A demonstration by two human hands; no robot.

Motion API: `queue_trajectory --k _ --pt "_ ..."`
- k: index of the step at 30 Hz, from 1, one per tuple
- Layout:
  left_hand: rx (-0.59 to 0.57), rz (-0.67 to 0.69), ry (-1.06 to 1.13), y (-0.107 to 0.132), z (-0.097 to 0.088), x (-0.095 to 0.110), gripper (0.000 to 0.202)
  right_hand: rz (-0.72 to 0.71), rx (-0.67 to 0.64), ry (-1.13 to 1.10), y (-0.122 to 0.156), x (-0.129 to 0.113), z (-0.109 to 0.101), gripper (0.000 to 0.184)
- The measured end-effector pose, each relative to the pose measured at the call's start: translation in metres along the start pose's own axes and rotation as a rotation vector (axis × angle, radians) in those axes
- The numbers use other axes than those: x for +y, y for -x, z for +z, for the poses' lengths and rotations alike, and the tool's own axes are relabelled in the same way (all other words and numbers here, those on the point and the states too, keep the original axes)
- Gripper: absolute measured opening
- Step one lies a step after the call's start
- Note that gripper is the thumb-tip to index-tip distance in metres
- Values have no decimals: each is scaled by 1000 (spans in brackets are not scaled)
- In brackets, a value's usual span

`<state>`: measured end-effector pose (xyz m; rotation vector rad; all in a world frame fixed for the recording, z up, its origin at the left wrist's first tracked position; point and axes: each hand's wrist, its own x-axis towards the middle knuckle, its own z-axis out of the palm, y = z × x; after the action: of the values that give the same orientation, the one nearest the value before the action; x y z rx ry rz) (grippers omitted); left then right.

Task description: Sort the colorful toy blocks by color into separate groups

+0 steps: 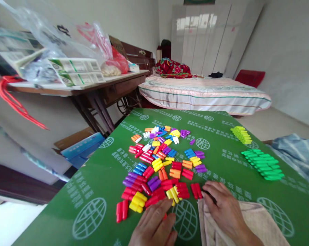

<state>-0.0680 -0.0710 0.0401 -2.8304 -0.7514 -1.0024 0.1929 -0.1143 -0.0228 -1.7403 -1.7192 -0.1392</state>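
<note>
Several small coloured plastic pieces [161, 165] lie scattered in clusters on a green board [98, 184]. My left hand [154, 223] rests low at the near edge with its fingers curled, and a bit of red shows under them. My right hand [225, 205] lies on a beige cloth [257, 222], fingers bent, with its fingertips touching a red cluster [197, 190]. Sorted rows of lime pieces [241, 134] and bright green pieces [264, 164] sit at the right side of the board.
A wooden table [75, 89] with boxes and plastic bags stands at the left. Behind the board is a bed [205, 93] with striped covers. A blue cloth [298, 150] lies at the right edge.
</note>
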Motion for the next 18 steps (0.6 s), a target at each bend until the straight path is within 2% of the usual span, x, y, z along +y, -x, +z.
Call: queue_trajectory --k 10,15,18 --pt "-9 -246 -213 26 12 -11 24 -15 19 11 2 4 2 23" --pt "18 -260 -331 42 19 -17 26 -41 45 32 2 4 1 24" --pt "-10 -193 -411 48 20 -22 29 -64 61 46 2 5 1 25"
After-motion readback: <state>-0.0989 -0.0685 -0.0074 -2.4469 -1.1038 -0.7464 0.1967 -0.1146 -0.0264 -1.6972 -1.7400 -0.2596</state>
